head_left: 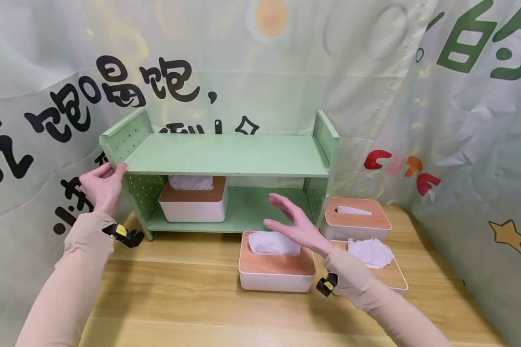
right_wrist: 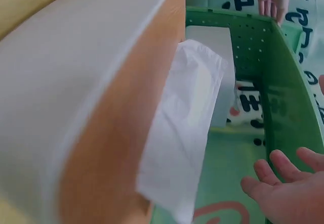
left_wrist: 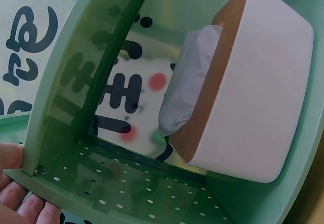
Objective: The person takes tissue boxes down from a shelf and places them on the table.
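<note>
At the left side panel of a green two-tier shelf (head_left: 230, 154), my left hand (head_left: 102, 185) grips the front edge near the upper board. The left wrist view shows the thumb (left_wrist: 11, 155) on one face of that edge and the fingers on the other. My right hand (head_left: 297, 224) hovers with spread fingers and holds nothing. Below it, in front of the shelf, a white tissue box (head_left: 275, 282) with a wooden lid stands on the table, tissue poking from its slot. Another tissue box (head_left: 193, 212) sits on the lower tier at the left.
Right of the shelf stands a third tissue box (head_left: 358, 212). In front of it is one more tissue box (head_left: 395, 274), partly hidden by my right forearm. The wooden table (head_left: 191, 308) meets printed curtains (head_left: 460, 120) behind and at both sides.
</note>
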{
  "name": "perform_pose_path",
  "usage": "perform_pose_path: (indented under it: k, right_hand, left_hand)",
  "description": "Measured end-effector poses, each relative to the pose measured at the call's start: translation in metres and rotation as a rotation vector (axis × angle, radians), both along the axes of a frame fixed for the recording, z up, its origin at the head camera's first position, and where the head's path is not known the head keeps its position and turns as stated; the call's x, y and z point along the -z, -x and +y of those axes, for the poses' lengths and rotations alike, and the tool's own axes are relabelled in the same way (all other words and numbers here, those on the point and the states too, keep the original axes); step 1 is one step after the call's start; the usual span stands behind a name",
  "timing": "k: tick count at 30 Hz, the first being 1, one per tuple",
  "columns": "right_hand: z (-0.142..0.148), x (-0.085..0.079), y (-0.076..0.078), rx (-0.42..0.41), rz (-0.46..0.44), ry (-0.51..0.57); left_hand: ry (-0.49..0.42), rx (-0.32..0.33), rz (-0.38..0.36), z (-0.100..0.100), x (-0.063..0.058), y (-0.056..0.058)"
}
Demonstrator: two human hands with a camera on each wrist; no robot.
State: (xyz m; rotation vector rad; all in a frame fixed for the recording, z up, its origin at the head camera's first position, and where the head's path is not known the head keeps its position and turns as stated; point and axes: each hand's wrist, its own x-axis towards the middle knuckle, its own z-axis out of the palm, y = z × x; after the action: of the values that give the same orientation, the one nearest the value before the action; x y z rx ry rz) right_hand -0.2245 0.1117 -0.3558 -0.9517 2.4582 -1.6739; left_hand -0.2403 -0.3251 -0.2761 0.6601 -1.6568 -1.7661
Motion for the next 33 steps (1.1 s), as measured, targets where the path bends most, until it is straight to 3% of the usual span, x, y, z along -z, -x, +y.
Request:
perform_pose_path:
  k: [6, 21, 33]
  right_hand:
    - [-0.022, -0.005, 0.014, 0.012, -0.049, -0.005]
    - [-0.068, -0.026, 0.055, 0.035, -0.221, -0.157]
    - [-0.104, -0.023, 0.082, 0.006, -0.337, -0.104]
  left_hand:
    - [0.013, -0.004, 0.013, 0.0, -0.001, 0.0]
    - [0.016, 0.003, 0.003, 0.002, 0.0, -0.001]
    - [0.023, -0.005, 0.013, 0.002, 0.001, 0.0]
